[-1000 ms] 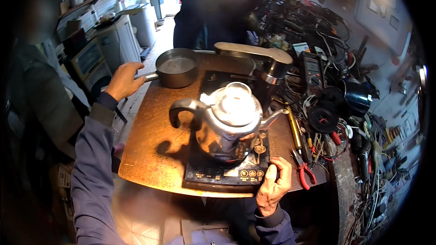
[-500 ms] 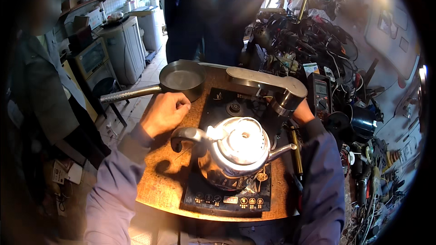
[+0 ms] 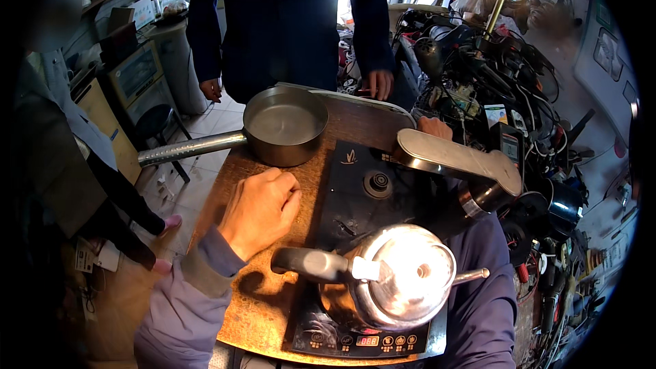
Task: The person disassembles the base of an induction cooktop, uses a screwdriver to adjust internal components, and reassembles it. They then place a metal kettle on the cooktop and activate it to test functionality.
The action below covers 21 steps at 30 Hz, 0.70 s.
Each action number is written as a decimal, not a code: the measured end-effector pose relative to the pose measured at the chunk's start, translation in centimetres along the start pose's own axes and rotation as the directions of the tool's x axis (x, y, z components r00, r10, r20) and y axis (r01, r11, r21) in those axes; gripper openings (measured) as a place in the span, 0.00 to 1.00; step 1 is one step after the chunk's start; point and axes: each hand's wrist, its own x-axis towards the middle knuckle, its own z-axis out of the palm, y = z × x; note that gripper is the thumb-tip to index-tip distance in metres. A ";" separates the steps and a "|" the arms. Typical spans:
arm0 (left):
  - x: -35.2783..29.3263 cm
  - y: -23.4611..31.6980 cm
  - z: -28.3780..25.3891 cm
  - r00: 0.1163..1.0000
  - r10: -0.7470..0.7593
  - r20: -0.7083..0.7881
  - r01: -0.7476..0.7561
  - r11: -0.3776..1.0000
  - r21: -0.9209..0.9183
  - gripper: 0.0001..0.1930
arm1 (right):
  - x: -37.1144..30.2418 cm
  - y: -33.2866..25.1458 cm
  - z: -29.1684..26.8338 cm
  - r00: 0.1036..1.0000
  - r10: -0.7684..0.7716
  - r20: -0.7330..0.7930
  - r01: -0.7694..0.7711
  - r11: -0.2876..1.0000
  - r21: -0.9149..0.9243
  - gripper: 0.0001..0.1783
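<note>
My left hand (image 3: 265, 206) rests on the wooden table (image 3: 254, 316) with its fingers curled in, nothing visible in them. Close to it are the black handle of a shiny metal kettle (image 3: 403, 279) and a steel saucepan (image 3: 287, 124) with a long handle pointing left. The kettle stands on the near part of a black electric cooktop (image 3: 326, 337), its spout toward the right. Beyond the swivel filler arm (image 3: 451, 158), the back of my right hand (image 3: 435, 128) shows; its fingers are hidden. My right sleeve passes behind the kettle and filler arm.
Across the table stands a person in dark clothes (image 3: 287, 34), one hand by the table's far edge. Another person (image 3: 68, 143) is at the left. Tangled cables and tools (image 3: 465, 75) heap up on the right, with a multimeter (image 3: 509, 147) beside the filler arm.
My right hand has reached farther forward, past the filler arm. My left hand stays curled on the table. The view has shifted, and the opposite person's hands now show.
</note>
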 end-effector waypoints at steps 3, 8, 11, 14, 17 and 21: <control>0.0 0.1 -0.2 1.000 0.015 0.014 -0.016 0.999 0.047 0.03 | 0.5 -0.7 -0.5 0.997 0.079 0.027 -0.076 0.993 -0.090 0.19; -0.8 -0.2 -0.8 1.000 -0.021 0.002 0.020 0.989 0.149 0.03 | 2.6 -3.9 1.2 0.994 0.081 0.072 -0.071 0.989 -0.127 0.21; -0.1 0.0 -0.5 1.000 0.019 0.011 -0.020 0.994 0.111 0.04 | 1.8 -2.3 0.4 0.990 0.144 -0.011 -0.144 0.983 -0.112 0.22; -0.1 -0.3 -0.3 1.000 0.024 0.001 -0.024 0.994 0.104 0.04 | 2.5 -1.0 3.0 0.960 0.119 -0.253 -0.102 0.992 0.080 0.21; -0.4 -0.5 -0.3 1.000 0.012 -0.018 -0.010 0.995 0.099 0.04 | 2.5 -1.2 2.7 0.924 0.057 -0.379 0.022 0.979 0.202 0.20; 0.0 -0.4 -0.2 0.999 0.015 -0.049 -0.010 0.996 0.091 0.04 | 2.1 0.2 0.7 0.937 0.061 -0.344 0.064 0.938 0.341 0.19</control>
